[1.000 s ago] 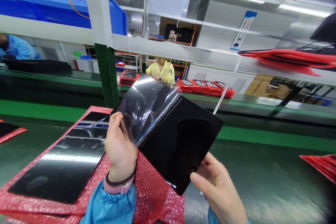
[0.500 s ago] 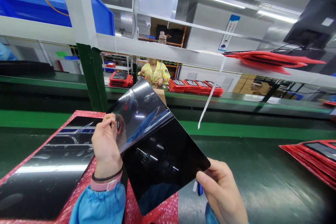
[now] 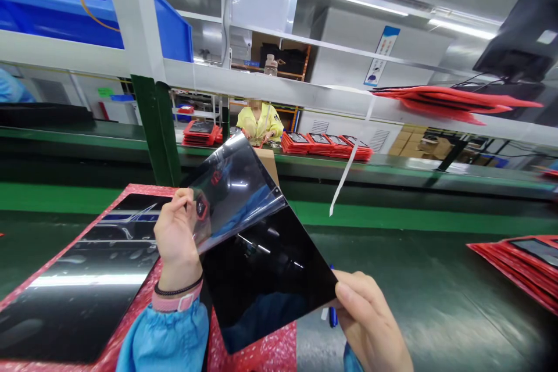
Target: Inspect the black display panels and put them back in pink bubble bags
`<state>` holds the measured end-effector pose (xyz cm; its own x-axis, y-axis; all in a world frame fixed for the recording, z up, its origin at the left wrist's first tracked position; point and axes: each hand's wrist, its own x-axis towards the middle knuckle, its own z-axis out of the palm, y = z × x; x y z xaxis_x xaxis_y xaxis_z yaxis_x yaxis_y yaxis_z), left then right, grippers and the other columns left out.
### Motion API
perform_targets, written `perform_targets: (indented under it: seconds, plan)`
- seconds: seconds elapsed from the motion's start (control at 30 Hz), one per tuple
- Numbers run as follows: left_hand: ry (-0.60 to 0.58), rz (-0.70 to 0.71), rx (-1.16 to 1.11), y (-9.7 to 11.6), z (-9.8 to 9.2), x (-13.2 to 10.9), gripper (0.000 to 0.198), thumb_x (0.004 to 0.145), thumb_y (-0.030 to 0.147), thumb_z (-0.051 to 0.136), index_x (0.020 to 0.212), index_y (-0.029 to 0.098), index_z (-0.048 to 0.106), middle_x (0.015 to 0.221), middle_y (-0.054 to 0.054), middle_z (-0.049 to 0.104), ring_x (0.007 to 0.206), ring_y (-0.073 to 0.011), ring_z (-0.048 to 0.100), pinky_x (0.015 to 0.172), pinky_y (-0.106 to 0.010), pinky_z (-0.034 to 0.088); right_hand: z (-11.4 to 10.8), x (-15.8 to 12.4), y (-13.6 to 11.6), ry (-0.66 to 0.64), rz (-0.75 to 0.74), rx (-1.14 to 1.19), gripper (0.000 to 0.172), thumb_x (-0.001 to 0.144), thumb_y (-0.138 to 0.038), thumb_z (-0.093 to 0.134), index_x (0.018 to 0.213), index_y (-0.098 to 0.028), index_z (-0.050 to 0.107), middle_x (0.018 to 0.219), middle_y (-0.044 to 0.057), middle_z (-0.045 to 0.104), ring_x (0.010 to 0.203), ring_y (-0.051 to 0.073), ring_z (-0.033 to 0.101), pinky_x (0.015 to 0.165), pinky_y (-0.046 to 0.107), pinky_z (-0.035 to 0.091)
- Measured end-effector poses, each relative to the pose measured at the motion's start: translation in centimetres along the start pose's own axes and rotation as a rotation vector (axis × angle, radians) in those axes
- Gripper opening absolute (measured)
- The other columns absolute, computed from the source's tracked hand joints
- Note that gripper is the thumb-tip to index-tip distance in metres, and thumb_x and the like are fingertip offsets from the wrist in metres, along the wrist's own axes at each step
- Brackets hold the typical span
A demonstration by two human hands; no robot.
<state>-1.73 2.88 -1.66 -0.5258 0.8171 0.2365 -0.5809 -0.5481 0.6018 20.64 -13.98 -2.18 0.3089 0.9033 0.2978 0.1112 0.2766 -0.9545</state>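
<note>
A glossy black screen panel (image 3: 270, 279) is held up, tilted, in front of me. My right hand (image 3: 370, 314) pinches its right corner between thumb and fingers. A clear protective film (image 3: 238, 186) is partly lifted off the panel's upper left and curls over it. My left hand (image 3: 178, 232) is closed on the film's left edge. To the left a larger black sheet (image 3: 78, 279), with bubbles and light streaks on it, lies on pink bubble wrap (image 3: 270, 346). Behind the panel's right corner a blue pen (image 3: 333, 317) lies on the green bench, partly hidden.
Stacked red sleeves (image 3: 523, 270) sit at the bench's right. More red sleeves (image 3: 444, 99) rest on the white shelf rail (image 3: 279, 86). A white strip (image 3: 343, 180) hangs down ahead. Across the line a person in yellow (image 3: 261, 122) works near several red stacks.
The panel's right corner and my right hand have shifted slightly left and down. The film remains partly lifted, with my left hand nearly in the same place.
</note>
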Motion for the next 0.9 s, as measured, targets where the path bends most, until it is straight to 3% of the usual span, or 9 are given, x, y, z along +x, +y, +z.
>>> perform_targets:
  seconds: [0.1, 0.3, 0.47, 0.57, 0.7, 0.9]
  plan:
    - [-0.013, 0.034, 0.034, -0.1, 0.0, 0.1, 0.008, 0.060, 0.015, 0.061, 0.055, 0.018, 0.055, 0.063, 0.003, 0.054, 0.060, -0.0089, 0.051, 0.062, -0.018, 0.046, 0.5, 0.4, -0.1, -0.024, 0.088, 0.032, 0.045, 0.077, -0.061, 0.066, 0.057, -0.021, 0.065, 0.056, 0.002, 0.057, 0.064, 0.022, 0.056, 0.065, 0.034, 0.047]
    - [-0.014, 0.031, 0.077, -0.3, 0.1, 0.0, 0.009, 0.060, 0.013, 0.059, 0.053, 0.018, 0.056, 0.063, 0.003, 0.056, 0.067, -0.0109, 0.055, 0.067, -0.021, 0.048, 1.4, 0.6, 0.0, 0.024, 0.305, 0.266, 0.041, 0.075, -0.058, 0.069, 0.059, -0.023, 0.057, 0.058, 0.000, 0.056, 0.061, 0.018, 0.053, 0.063, 0.032, 0.043]
    - [-0.010, -0.003, 0.096, -0.6, -0.1, 0.0, 0.011, 0.062, 0.009, 0.059, 0.056, 0.018, 0.058, 0.066, 0.004, 0.058, 0.071, -0.0111, 0.055, 0.076, -0.023, 0.048, 1.8, 0.5, 0.1, 0.013, 0.376, 0.412, 0.040, 0.073, -0.056, 0.072, 0.061, -0.022, 0.057, 0.062, 0.000, 0.058, 0.062, 0.016, 0.052, 0.065, 0.031, 0.041]
    - [-0.013, -0.031, 0.095, -0.4, 0.0, -0.1, 0.012, 0.063, 0.009, 0.057, 0.055, 0.018, 0.057, 0.067, 0.004, 0.057, 0.073, -0.0112, 0.054, 0.078, -0.022, 0.047, 1.5, 0.4, 0.2, 0.016, 0.357, 0.359, 0.042, 0.073, -0.058, 0.072, 0.059, -0.022, 0.056, 0.060, -0.002, 0.053, 0.059, 0.015, 0.047, 0.062, 0.030, 0.039]
    - [-0.040, -0.092, 0.075, 0.3, 0.6, -0.6, 0.013, 0.063, 0.014, 0.059, 0.051, 0.018, 0.056, 0.064, 0.003, 0.054, 0.072, -0.0108, 0.053, 0.074, -0.019, 0.047, 0.9, 0.8, -0.5, 0.011, 0.227, 0.098, 0.043, 0.071, -0.061, 0.071, 0.057, -0.021, 0.060, 0.062, -0.001, 0.050, 0.062, 0.016, 0.044, 0.058, 0.029, 0.038]
    - [-0.179, -0.057, 0.144, 1.7, 0.9, -1.6, 0.015, 0.062, 0.014, 0.059, 0.049, 0.018, 0.055, 0.063, 0.002, 0.051, 0.065, -0.0110, 0.048, 0.057, -0.019, 0.041, 1.0, 2.2, -1.4, -0.277, 0.076, 0.047, 0.044, 0.077, -0.062, 0.064, 0.063, -0.021, 0.064, 0.056, -0.003, 0.039, 0.056, 0.013, 0.032, 0.054, 0.027, 0.032]
